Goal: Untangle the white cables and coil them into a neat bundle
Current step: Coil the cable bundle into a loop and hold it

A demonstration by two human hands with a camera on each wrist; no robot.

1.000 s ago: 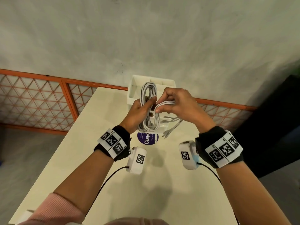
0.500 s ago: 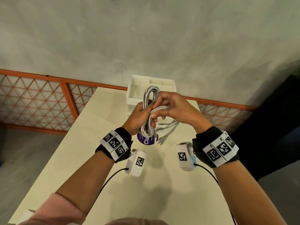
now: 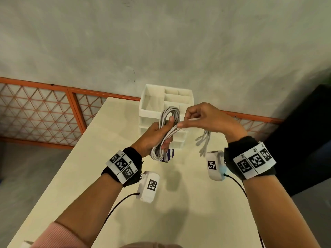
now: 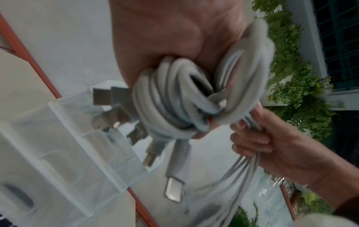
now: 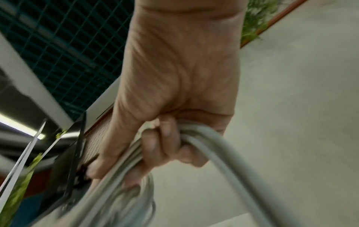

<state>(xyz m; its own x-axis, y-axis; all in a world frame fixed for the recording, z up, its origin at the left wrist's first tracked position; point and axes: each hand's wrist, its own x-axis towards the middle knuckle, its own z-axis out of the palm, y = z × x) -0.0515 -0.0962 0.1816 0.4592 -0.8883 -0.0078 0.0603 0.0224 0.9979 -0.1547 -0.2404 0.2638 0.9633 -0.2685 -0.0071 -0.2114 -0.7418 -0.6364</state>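
My left hand (image 3: 157, 135) grips a coil of white cables (image 3: 170, 115) upright above the table, its loops sticking out above and below the fist. In the left wrist view the coil (image 4: 174, 99) fills my palm and metal plug ends (image 4: 172, 190) dangle under it. My right hand (image 3: 202, 119) holds the loose strands that run from the coil, pulled out to the right. Their free ends (image 3: 204, 142) hang down beneath that hand. The right wrist view shows the fingers (image 5: 161, 142) curled round the strands (image 5: 204, 138).
A white drawer organiser (image 3: 166, 106) stands at the table's far edge, right behind the hands. A round purple-labelled object (image 3: 169, 153) lies under the coil. The cream table (image 3: 179, 212) ends left and right; an orange lattice railing (image 3: 44, 111) runs behind.
My right hand has pulled the loose strands away from the coil to the right, so the hands now sit apart. The dangling ends moved right with it. The left hand kept its grip.
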